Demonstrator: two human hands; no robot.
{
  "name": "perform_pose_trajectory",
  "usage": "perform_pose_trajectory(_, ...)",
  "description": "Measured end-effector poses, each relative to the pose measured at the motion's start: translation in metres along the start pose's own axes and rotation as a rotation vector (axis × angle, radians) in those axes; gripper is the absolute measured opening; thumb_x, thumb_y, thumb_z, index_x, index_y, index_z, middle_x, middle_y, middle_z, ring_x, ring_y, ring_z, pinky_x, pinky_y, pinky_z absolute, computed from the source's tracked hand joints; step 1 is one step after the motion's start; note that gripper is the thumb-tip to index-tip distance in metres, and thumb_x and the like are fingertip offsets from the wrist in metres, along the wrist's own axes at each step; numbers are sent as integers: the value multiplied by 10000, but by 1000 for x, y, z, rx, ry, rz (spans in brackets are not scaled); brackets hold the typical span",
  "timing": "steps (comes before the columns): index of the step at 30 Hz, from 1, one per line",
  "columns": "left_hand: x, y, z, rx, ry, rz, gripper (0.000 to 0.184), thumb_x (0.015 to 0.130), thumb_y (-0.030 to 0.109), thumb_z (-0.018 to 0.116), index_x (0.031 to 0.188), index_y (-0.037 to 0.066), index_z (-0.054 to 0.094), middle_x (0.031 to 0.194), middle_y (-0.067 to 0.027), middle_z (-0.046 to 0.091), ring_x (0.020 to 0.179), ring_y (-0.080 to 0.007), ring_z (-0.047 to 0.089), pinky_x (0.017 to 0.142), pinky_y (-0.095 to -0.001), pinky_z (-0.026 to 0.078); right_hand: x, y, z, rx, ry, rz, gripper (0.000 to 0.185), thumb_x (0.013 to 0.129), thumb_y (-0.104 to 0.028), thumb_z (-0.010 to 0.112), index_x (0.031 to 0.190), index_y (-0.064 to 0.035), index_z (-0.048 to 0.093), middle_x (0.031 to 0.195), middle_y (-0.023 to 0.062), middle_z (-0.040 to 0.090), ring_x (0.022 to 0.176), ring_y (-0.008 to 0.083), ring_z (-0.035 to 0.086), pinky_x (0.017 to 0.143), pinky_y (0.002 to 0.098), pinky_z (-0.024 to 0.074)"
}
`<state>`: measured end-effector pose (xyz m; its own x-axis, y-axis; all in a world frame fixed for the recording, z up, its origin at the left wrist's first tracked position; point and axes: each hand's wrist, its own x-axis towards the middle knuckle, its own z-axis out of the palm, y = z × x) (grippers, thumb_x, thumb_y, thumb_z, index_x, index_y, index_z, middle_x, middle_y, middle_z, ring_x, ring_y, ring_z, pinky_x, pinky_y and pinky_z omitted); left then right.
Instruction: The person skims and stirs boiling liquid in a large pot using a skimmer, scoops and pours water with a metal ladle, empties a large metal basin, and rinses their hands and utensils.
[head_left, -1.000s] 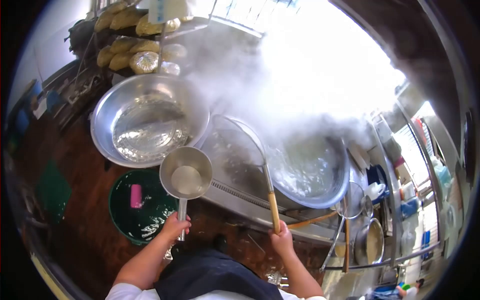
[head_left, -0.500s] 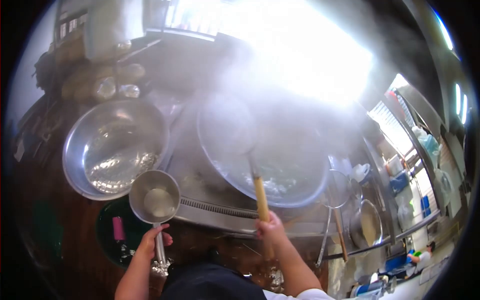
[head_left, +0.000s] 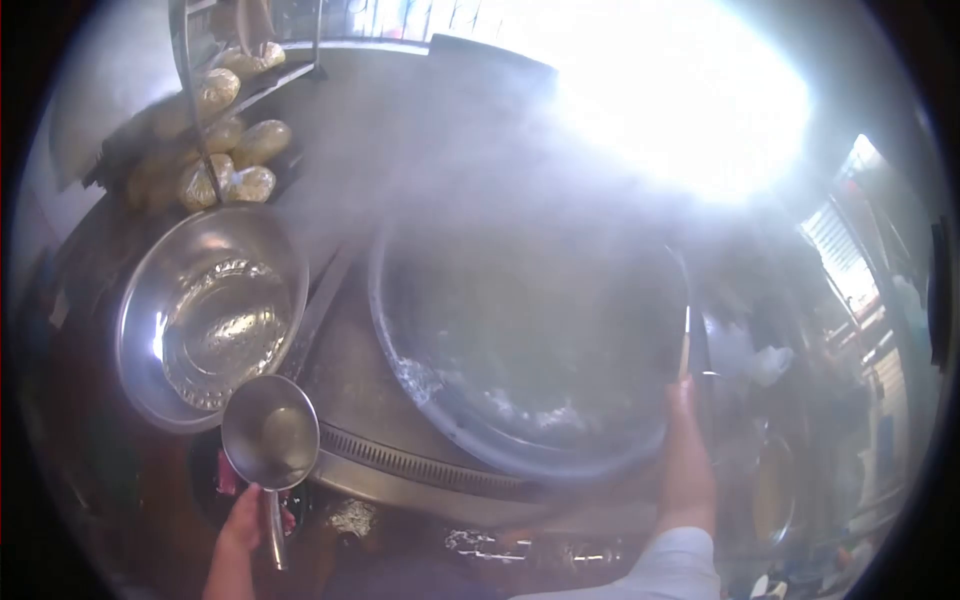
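Observation:
In the head view, my left hand (head_left: 240, 518) is closed round the handle of a metal dipper (head_left: 240, 432) with a deep round bowl; a little pale liquid seems to lie in it. Just beyond the dipper stands a large steel basin (head_left: 137, 330) with clear liquid inside. My right hand (head_left: 682, 398) reaches to the right side of a big steaming pot (head_left: 377, 300) and grips a long-handled skimmer by its wooden handle (head_left: 685, 352). Steam hides the skimmer's head. White foam floats along the near side of the pot.
A metal ledge with a slotted grate (head_left: 420, 470) runs in front of the pot. Filled clear bags (head_left: 262, 142) lie on a rack (head_left: 195, 100) at the back left. Thick steam and bright light blur the back and right.
My right hand has moved right and farther away with the skimmer, from the pot's near edge to its right side. My left hand and dipper have shifted slightly left and down in view.

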<state>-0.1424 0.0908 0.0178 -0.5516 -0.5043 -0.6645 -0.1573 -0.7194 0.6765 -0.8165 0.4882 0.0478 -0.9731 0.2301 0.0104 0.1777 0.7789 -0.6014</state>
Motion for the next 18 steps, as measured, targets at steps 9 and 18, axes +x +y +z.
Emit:
perform_pose_trajectory(9,-48,-103,-141,341,680,-241,930,796,768,312,1238,-38,450,885,-226,622,718,-325,620,610,-434,499,-18,-108,97,-168,-547,133,186,820,-156,571,934,-13,606,757,141,641,644,264,629,563,346,510)
perform_pose_trajectory(18,-114,-172,-129,546,524,-736,498,862,447,580,1204,95,492,740,-37,579,530,-132,504,432,-276,386,-88,-135,131,96,-1061,79,95,813,-110,576,760,-32,562,617,76,555,543,204,576,513,364,507)
